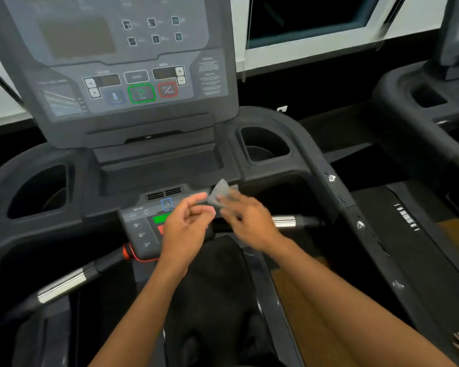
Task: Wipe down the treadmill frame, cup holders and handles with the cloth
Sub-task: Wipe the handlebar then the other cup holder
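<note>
You stand at the treadmill frame (297,133), its console (122,64) upright ahead and 2 cup holders: left cup holder (41,193), right cup holder (263,145). Chrome-banded handles (289,221) run out to either side. Your right hand (245,219) pinches the small grey cloth (219,193) in its fingers just above the lower control panel (146,229). Your left hand (187,227) hovers beside it, fingers loosely curled, holding nothing.

Two hands (186,229) (249,221), one cloth (219,193), two cup holders (41,192) (264,144).
</note>
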Demonstrator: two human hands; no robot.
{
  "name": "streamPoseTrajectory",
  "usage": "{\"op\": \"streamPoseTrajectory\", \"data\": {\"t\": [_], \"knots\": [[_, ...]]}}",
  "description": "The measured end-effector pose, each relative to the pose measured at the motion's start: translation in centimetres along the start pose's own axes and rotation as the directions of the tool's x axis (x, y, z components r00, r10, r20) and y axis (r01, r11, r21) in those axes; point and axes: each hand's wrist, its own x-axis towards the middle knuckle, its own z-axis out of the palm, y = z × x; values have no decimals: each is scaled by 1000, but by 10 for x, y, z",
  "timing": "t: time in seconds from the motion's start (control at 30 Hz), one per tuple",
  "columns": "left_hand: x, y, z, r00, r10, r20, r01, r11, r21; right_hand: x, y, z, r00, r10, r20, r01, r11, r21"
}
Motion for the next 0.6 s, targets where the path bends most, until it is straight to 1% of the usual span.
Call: {"op": "streamPoseTrajectory", "data": {"t": [0.03, 0.07, 0.1, 0.13, 0.23, 0.3, 0.37, 0.43, 0.5, 0.6], "knots": [[1, -1, 6, 1000, 7, -12, -7, 1000, -4, -1, 4, 14, 994, -66, 86, 72, 995, -68], [2, -1, 12, 1000, 16, -25, -16, 1000, -9, -2, 6, 22, 985, -101, 140, 119, 984, -129], [2, -2, 17, 999, 22, -38, -22, 1000, -10, -2, 7, 25, 982, -122, 146, 144, 977, -155], [3, -2, 21, 998, 26, -49, -27, 999, -17, -3, 6, 23, 984, -131, 120, 148, 978, -145], [4, -3, 33, 996, 36, -76, -40, 998, -44, 3, 7, 11, 996, -86, 20, 86, 996, 15], [5, -3, 42, 994, 45, -99, -49, 998, -35, 9, 10, 12, 997, -61, -57, 63, 998, 27], [6, -3, 49, 990, 60, -130, -65, 997, -29, 12, 12, 25, 994, -93, -51, 90, 994, -66], [7, -2, 58, 987, 70, -147, -72, 997, -11, 10, 15, 40, 994, -106, 5, 105, 972, -211], [8, -2, 68, 987, 67, -144, -68, 998, 2, 7, 20, 45, 990, -130, 58, 141, 937, -319], [10, -4, 84, 988, 56, -142, -54, 998, 18, 5, 38, 39, 959, -258, 117, 283, 882, -377]]}}
